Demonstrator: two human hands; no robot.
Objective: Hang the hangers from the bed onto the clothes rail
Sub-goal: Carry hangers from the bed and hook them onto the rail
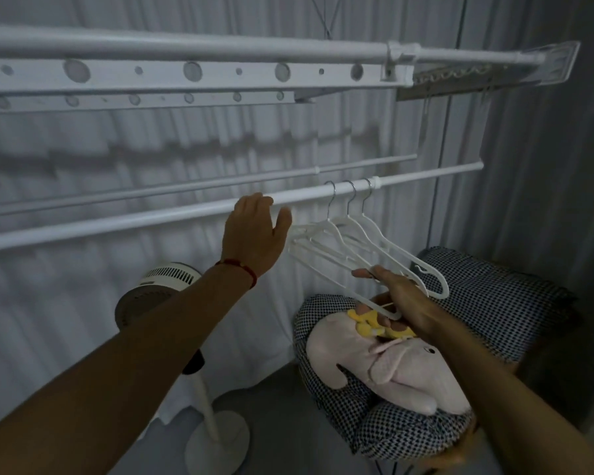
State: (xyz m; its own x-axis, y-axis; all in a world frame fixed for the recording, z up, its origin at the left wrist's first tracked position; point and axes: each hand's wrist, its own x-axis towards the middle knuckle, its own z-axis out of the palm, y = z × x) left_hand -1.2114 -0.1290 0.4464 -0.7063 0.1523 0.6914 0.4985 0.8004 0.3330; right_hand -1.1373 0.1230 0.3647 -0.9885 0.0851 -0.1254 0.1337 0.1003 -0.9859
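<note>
Three white plastic hangers point(352, 243) hang by their metal hooks from the lower white clothes rail point(124, 221), close together near its right part. My left hand point(256, 236) is raised just left of them, in front of the rail, with the fingers spread and nothing in it. My right hand point(403, 299) is lower down, at the near ends of the hangers. Its fingers are closed around the near end of the front hanger. The bed is not in view.
A thinner rail point(186, 188) runs behind the lower one, and a white drying rack with round holes point(186, 75) sits overhead. A standing fan point(167, 289) is below left. At the right, a checked armchair point(494, 303) holds a pink plush toy point(391, 375). Pale curtains hang behind.
</note>
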